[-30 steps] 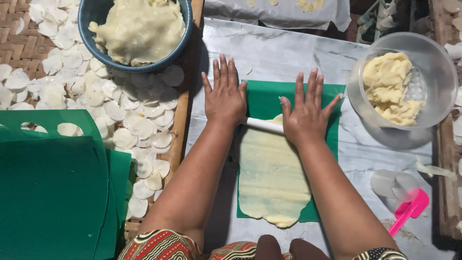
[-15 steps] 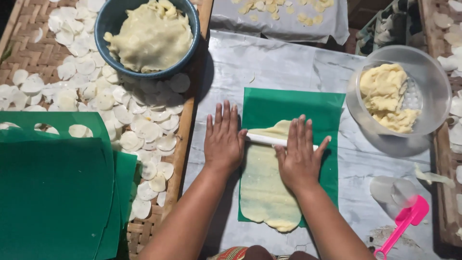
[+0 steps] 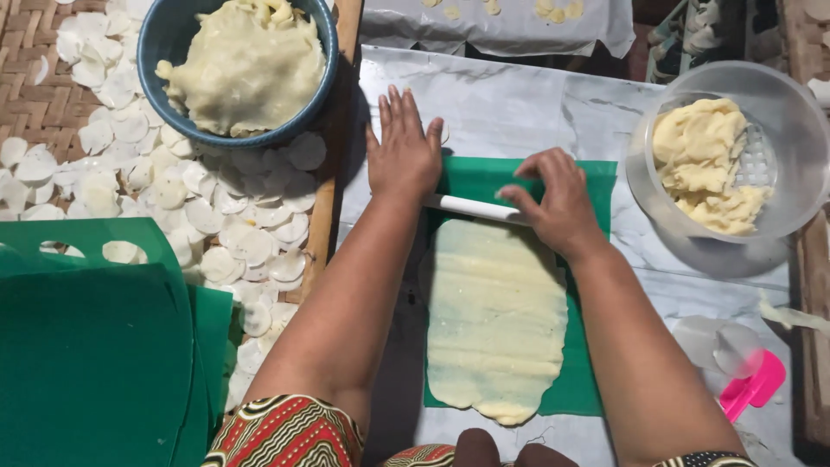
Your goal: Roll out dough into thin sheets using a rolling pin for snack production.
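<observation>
Rolling pin [image 3: 474, 208] at dough sheet's [image 3: 494, 320] far edge, both hands on it

Rod [image 3: 474, 208] ends hidden under both hands. Blue bowl [image 3: 164, 39] cut off by top edge, clear bowl [image 3: 782, 95] by right edge.

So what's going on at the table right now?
A person is rolling dough flat on a green mat with a thin white rod. The left hand lies flat on the rod's end; the right hand curls over it. The rod sits at the sheet's far edge. A blue bowl and a clear bowl hold more dough.
</observation>
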